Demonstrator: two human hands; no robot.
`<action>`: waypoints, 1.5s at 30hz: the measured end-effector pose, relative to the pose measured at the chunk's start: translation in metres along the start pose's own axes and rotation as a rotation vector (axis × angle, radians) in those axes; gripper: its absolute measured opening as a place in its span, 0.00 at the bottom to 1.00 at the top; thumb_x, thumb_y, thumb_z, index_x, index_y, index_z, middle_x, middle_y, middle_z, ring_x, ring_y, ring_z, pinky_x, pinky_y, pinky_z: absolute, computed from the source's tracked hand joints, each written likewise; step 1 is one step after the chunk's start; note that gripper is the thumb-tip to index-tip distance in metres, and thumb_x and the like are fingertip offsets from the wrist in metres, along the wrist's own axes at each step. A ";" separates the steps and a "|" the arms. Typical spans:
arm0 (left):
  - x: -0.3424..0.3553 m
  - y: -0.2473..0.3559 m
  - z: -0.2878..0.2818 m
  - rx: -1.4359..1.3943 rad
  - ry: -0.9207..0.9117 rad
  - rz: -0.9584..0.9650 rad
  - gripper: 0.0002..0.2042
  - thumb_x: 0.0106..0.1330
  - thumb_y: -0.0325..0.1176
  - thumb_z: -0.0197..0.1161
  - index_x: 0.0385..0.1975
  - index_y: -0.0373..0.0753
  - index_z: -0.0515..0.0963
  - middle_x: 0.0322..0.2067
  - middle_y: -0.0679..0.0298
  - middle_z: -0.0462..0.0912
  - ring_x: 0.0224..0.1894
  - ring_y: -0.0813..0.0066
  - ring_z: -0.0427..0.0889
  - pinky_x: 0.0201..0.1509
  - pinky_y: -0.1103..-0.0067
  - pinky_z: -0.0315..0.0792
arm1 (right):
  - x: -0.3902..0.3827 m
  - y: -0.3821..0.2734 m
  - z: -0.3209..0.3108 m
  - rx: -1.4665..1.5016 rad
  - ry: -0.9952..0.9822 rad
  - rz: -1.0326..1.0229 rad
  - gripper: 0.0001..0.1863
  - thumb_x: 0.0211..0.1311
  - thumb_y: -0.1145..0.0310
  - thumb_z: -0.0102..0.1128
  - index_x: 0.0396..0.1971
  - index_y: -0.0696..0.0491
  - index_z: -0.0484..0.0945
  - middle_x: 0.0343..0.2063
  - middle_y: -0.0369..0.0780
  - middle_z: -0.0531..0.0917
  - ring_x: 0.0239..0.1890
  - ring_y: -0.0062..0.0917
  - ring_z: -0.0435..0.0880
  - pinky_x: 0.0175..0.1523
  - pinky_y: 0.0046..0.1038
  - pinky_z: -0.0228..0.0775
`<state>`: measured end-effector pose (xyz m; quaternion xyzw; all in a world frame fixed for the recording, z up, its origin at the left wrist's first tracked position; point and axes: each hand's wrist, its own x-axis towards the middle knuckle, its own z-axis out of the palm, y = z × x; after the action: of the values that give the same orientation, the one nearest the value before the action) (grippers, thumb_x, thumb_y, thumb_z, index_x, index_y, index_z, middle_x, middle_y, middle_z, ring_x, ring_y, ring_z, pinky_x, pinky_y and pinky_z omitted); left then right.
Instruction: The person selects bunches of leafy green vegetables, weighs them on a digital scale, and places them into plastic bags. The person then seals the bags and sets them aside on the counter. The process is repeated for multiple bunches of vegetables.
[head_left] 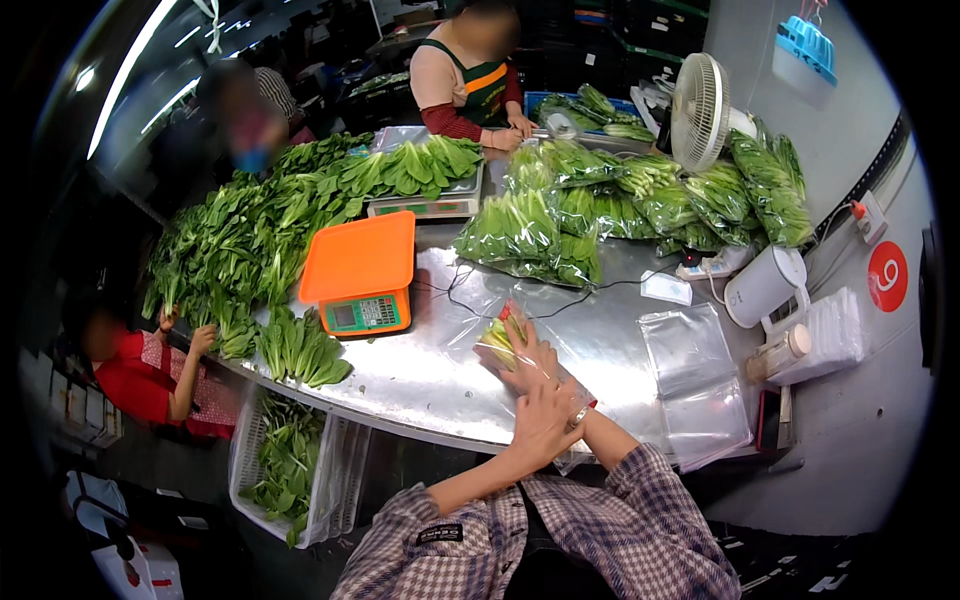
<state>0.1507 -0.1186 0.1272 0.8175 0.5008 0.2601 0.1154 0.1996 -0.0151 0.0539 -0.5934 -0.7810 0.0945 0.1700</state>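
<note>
Head view: one bag between the hands, loose greens left, full bags right

At far left, a co-worker in red, with hands near the edge of a heap of loose greens on the table. Below that end, a white crate with more greens inside. Next, an orange scale. Behind it, a second scale bearing leafy greens. Farther back, a co-worker in an apron.

Mid-table, close to the body, a clear bag with a few greens inside, lying under the right hand. Right fingers spread across it; too hidden underneath to say whether gripping or just pressing. Crossed over near the right wrist, the left hand, with fingers bent; grip not to be made out. Likewise uncertain: whether sealed yet.

Beyond, rightward, many full bags in a pile. Nearer, flat clear bags. At far right, a kettle.

By the look of it, well under way: plenty already bagged, one in hand, a large heap left.
</note>
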 end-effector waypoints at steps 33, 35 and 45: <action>0.141 0.039 -0.015 -0.830 0.086 0.166 0.06 0.59 0.30 0.53 0.28 0.32 0.71 0.20 0.47 0.75 0.22 0.50 0.76 0.26 0.66 0.68 | 0.053 0.077 -0.075 0.017 -0.531 -0.142 0.37 0.42 0.51 0.63 0.50 0.59 0.65 0.52 0.49 0.62 0.36 0.42 0.78 0.40 0.38 0.72; 0.140 0.035 -0.003 -0.938 0.084 0.150 0.09 0.60 0.33 0.55 0.29 0.32 0.73 0.21 0.48 0.75 0.23 0.54 0.76 0.29 0.70 0.69 | 0.048 0.082 -0.086 -0.002 -0.586 -0.139 0.35 0.44 0.50 0.62 0.48 0.59 0.66 0.49 0.48 0.64 0.35 0.41 0.78 0.39 0.37 0.72; 0.070 -0.101 0.010 -0.436 -0.198 0.182 0.60 0.35 0.52 0.75 0.66 0.40 0.39 0.65 0.49 0.43 0.67 0.50 0.43 0.66 0.55 0.41 | 0.074 0.086 -0.073 0.097 -0.842 -0.036 0.31 0.49 0.44 0.55 0.40 0.58 0.71 0.36 0.45 0.72 0.32 0.35 0.78 0.36 0.34 0.70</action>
<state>0.1047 -0.0088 0.0950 0.8365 0.3435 0.2897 0.3136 0.2866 0.0762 0.1022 -0.4808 -0.7871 0.3621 -0.1346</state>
